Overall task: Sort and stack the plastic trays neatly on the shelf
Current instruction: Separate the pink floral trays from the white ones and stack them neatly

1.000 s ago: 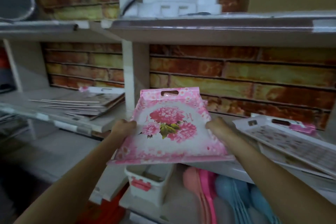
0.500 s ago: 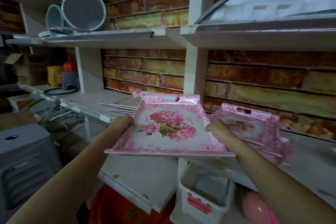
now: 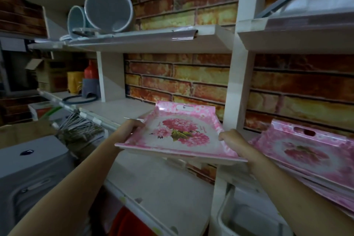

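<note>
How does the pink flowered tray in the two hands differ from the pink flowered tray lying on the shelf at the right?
The held pink flowered plastic tray is in the air, gripped at its sides by the left hand and the right hand; the pink flowered plastic tray on the right shelf rests untouched on top of other trays. The held one is sharp, the resting one blurred. Both share a flower print and a handle slot.

Single head-worn wide-angle view — looks forward and slightly down, close over both forearms, facing the white shelf and brick-pattern wall — no second view.
</note>
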Motion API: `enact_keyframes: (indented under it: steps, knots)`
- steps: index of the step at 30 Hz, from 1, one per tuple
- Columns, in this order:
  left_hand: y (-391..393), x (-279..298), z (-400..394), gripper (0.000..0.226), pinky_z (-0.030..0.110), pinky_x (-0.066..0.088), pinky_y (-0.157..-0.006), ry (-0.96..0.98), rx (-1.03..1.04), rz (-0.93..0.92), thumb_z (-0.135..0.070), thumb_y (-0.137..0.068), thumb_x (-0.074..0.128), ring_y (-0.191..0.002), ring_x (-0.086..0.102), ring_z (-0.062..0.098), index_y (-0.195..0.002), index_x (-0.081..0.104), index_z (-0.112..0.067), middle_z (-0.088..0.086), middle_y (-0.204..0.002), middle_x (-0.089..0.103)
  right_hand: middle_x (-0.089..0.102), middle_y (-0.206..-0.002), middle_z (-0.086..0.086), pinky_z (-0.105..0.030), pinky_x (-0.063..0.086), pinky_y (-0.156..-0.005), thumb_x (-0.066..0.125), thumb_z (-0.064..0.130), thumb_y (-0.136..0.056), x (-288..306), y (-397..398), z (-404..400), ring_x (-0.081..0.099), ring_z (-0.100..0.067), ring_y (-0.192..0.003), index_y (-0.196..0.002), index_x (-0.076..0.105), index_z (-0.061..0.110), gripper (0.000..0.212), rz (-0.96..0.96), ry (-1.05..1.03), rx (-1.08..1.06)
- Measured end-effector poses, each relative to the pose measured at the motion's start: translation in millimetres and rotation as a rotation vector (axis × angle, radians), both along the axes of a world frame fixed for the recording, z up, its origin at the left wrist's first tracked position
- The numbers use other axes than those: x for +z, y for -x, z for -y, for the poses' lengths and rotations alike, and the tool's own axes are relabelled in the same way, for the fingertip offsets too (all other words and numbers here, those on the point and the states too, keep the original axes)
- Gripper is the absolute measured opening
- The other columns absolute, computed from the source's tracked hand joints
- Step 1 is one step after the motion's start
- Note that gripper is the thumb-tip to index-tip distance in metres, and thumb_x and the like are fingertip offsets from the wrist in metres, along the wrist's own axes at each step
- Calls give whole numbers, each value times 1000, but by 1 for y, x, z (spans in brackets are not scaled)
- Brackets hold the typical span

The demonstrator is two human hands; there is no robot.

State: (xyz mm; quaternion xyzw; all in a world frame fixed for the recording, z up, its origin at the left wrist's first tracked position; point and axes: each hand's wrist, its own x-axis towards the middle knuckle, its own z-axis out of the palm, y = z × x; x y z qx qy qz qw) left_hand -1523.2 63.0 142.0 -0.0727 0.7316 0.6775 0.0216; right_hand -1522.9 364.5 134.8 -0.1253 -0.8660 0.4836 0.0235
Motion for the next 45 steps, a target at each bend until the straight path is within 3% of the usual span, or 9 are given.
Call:
enact_keyframes:
  steps: [3, 6, 10, 14, 21, 28, 41, 43, 45]
  knots:
    - [37, 0, 13, 39, 32, 43, -69, 46, -38, 23, -19, -61, 65, -78, 53, 25, -93, 61, 2, 17, -93, 59, 46, -72, -8, -26, 32, -56, 51, 10, -86, 6, 31, 3, 45, -18, -62, -95, 50, 1, 12, -10, -20, 42]
    - [68, 13, 10, 11, 28, 42, -59, 69, -15, 4, -7, -81, 54, -65, 51, 24, -77, 58, 3, 14, -81, 56, 40, -68, -6, -27, 27, -52, 48, 6, -88, 12, 58, 5, 40, -16, -59, -79, 47, 3, 9, 17, -11, 65]
    - [113, 23, -1, 23, 18, 45, -43, 51, -67, 2, -2, -91, 41, -46, 59, 19, -73, 54, 2, 12, -65, 57, 49, -76, -9, -27, 35, -62, 44, 11, -92, 6, 94, -1, 49, -22, -70, -75, 53, 3, 21, 9, 43, 61]
    - [150, 17, -12, 34, 23, 53, -52, -3, -186, 48, -7, -91, 39, -60, 65, 24, -116, 54, 9, 18, -83, 65, 46, -71, -7, -27, 32, -56, 49, 6, -87, 1, 118, -9, 47, -20, -68, -77, 51, 1, 11, 3, -18, 28]
    - [209, 10, -19, 59, 30, 59, -66, 34, -272, 90, -15, -83, 48, -84, 69, 31, -140, 40, -1, 26, -108, 69, 38, -61, -6, -26, 24, -49, 49, 6, -87, -1, 146, -13, 36, -16, -54, -59, 36, 9, 31, 24, -8, -111]
    - [241, 1, -28, 15, 27, 38, -51, 157, -335, 125, -23, -75, 63, -56, 46, 21, -75, 57, -10, 10, -71, 48, 43, -74, -9, -26, 32, -62, 50, 6, -89, -2, 159, -15, 44, -19, -66, -79, 42, -1, 15, 1, -30, -225]
    - [252, -1, -17, 41, 22, 35, -50, 239, -403, 53, -26, -87, 60, -55, 42, 14, -122, 49, -7, 6, -72, 41, 48, -67, -9, -26, 32, -49, 49, 5, -91, -7, 150, 7, 45, -18, -58, -66, 48, 2, 25, 34, -43, -333]
    - [252, 3, -24, 51, 25, 46, -69, 277, -428, 4, -28, -88, 60, -84, 58, 19, -132, 45, -7, 11, -102, 54, 51, -70, -10, -25, 35, -51, 50, 6, -90, -4, 142, 10, 48, -19, -60, -79, 55, -2, 15, 29, -3, -353]
    - [251, 8, -34, 57, 36, 38, -101, 340, -435, -57, -31, -89, 59, -132, 41, 26, -139, 42, -11, 8, -145, 40, 55, -71, -10, -21, 39, -44, 50, 5, -91, 0, 131, 11, 51, -18, -60, -89, 58, -1, 11, 19, 58, -372]
